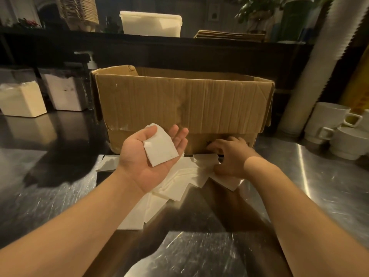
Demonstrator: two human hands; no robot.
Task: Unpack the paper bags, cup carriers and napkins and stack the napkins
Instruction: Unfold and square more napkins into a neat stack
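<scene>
Our left hand (151,154) lay palm up at mid-frame, fingers nearly straight, cradling a few napkins (159,146) held by the thumb at their upper edge. Our right hand (229,156), just right of centre, was curled down on the loose napkins (179,180) fanned over the counter (329,186) against the foot of the box (183,102), pinching one, it seemed. That pile lay directly beneath and right of the left palm, so the right hand was nearer.
</scene>
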